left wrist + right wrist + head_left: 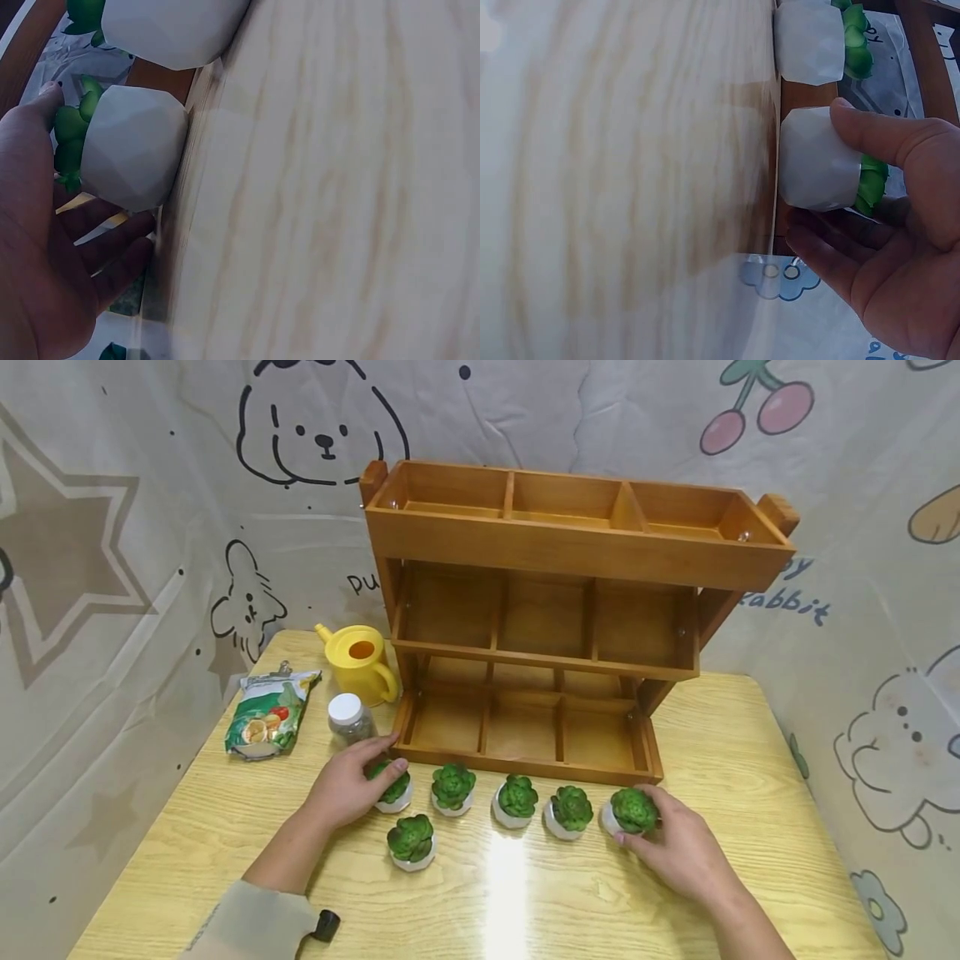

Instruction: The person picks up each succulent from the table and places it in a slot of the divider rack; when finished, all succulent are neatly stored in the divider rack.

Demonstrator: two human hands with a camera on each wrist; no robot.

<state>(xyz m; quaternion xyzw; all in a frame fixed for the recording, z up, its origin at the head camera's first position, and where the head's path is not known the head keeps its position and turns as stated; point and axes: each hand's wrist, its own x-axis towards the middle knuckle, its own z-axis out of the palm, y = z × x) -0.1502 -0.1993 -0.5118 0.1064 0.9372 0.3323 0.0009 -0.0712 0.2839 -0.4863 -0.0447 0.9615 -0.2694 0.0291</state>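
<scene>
Several small artificial succulents in white faceted pots stand before a wooden three-tier shelf (525,768). At the left end of their row, my left hand (351,781) reaches around one potted succulent (135,146); its thumb lies over the leaves and its fingers extend loosely beside the pot. My right hand (678,842) holds the rightmost potted succulent (817,157), thumb against the pot's near side and fingers behind it. Between the hands are three more potted succulents (453,787), (515,800), (568,812). Another succulent (412,842) stands closer to me, right of my left forearm.
Each shelf tier has divided compartments. Left of the shelf stand a yellow watering can (358,664) and a white-lidded jar (349,718). A clipped green and white bag (272,714) lies near the left table edge. Patterned cloth (562,410) hangs behind the table.
</scene>
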